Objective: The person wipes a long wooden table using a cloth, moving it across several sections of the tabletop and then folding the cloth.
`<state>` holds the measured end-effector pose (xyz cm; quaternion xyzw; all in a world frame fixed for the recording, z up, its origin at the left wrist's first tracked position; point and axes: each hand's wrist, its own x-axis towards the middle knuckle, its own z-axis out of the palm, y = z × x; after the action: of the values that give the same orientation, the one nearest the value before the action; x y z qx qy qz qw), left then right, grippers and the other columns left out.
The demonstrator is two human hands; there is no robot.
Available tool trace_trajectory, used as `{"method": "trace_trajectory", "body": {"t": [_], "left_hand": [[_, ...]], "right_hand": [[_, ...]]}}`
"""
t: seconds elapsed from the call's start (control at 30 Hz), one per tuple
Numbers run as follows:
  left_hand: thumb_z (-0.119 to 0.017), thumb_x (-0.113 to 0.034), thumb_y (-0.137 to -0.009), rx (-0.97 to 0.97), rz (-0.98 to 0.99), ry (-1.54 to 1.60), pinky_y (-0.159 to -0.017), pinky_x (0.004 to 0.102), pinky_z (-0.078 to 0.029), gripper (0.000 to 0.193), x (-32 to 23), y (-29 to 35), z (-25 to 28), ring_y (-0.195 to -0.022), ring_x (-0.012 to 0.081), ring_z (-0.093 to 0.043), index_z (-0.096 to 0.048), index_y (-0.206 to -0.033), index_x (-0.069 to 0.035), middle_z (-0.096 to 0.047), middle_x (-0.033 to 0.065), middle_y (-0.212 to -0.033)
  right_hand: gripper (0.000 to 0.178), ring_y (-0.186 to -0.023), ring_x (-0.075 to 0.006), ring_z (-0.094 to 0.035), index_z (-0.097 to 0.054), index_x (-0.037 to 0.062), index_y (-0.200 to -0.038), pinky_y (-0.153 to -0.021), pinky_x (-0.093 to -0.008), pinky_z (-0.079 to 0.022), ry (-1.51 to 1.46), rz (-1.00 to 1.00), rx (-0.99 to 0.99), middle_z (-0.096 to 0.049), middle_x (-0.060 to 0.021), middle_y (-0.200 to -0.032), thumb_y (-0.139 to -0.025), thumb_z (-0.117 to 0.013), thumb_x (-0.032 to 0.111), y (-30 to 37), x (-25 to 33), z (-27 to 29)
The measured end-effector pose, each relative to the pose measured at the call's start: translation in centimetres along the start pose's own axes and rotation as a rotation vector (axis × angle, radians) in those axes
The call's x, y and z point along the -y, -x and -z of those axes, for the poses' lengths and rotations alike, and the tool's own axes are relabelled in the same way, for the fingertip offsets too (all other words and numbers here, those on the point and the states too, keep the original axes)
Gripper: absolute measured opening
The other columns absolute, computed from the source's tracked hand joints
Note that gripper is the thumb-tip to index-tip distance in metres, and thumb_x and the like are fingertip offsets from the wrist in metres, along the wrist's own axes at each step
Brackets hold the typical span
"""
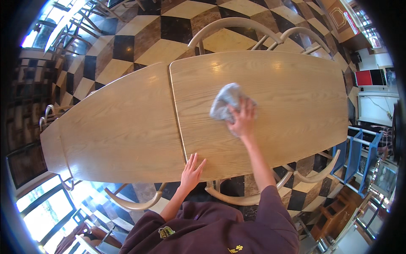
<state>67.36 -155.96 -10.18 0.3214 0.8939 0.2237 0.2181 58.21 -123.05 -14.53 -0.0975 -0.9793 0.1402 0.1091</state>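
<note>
Under my right hand (244, 117) is a crumpled light grey cloth (226, 101), pressed on the right-hand wooden table (296, 110). My right arm reaches forward over the tabletop, and the fingers are bent onto the cloth, a little blurred. At the near edge, beside the gap between the two tables, my left hand (192, 171) rests flat with its fingers spread. It holds nothing. The left-hand table (114, 127) is of the same pale wood and butts up to the right-hand one with a narrow dark gap.
Curved-back wooden chairs stand along the far side (234, 23) and the near side (249, 199). A blue shelved cart (357, 158) is off the right end. Beyond the far chairs spreads a patterned tile floor (144, 27). Windows (48, 207) glow at lower left.
</note>
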Motion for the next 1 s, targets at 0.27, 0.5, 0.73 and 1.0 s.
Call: {"method": "trace_trajectory", "body": {"t": [0.27, 0.5, 0.73, 1.0], "left_hand": [[-0.059, -0.010, -0.090, 0.001, -0.005, 0.063, -0.118, 0.0453, -0.031, 0.062, 0.9, 0.2, -0.1, -0.148, 0.0365, -0.027, -0.045, -0.149, -0.024, -0.027, 0.0175, -0.160], [-0.059, -0.010, -0.089, -0.124, 0.035, 0.049, -0.118, 0.0500, -0.028, 0.061, 1.9, 2.1, 0.4, -0.147, 0.0408, -0.027, -0.044, -0.148, -0.014, -0.030, 0.0209, -0.158], [-0.059, -0.010, -0.085, -0.075, 0.176, -0.041, -0.119, 0.0528, -0.023, 0.067, 4.7, 8.4, 0.6, -0.148, 0.0437, -0.022, -0.040, -0.149, -0.009, -0.027, 0.0239, -0.158], [-0.058, -0.007, -0.083, -0.099, 0.128, -0.057, -0.120, 0.0509, -0.024, 0.068, 4.9, 9.8, 0.0, -0.148, 0.0417, -0.022, -0.040, -0.149, -0.007, -0.028, 0.0230, -0.158]], "right_hand": [[0.072, -0.142, -0.0497, -0.026, -0.055, 0.0330, -0.139, -0.111, -0.0702, -0.022, 0.119, -0.144, -0.099, -0.035, -0.0187, -0.153, -0.071, -0.077, 0.038, -1.7, -3.0, -0.1], [0.066, -0.142, -0.0546, -0.023, -0.054, 0.0297, -0.140, -0.110, -0.0726, -0.020, 0.158, -0.332, -0.159, -0.030, -0.0244, -0.156, -0.078, -0.071, 0.044, -0.2, 9.7, -4.6], [0.077, -0.145, -0.0503, -0.020, -0.054, 0.0312, -0.139, -0.112, -0.0700, -0.018, -0.158, 0.037, 0.095, -0.033, -0.0214, -0.154, -0.067, -0.083, 0.038, 3.6, 28.6, -7.2], [0.073, -0.145, -0.0410, -0.026, -0.060, 0.0332, -0.133, -0.115, -0.0624, -0.022, -0.165, 0.296, 0.206, -0.039, -0.0163, -0.152, -0.064, -0.084, 0.036, 8.7, 24.3, -4.7]]}}
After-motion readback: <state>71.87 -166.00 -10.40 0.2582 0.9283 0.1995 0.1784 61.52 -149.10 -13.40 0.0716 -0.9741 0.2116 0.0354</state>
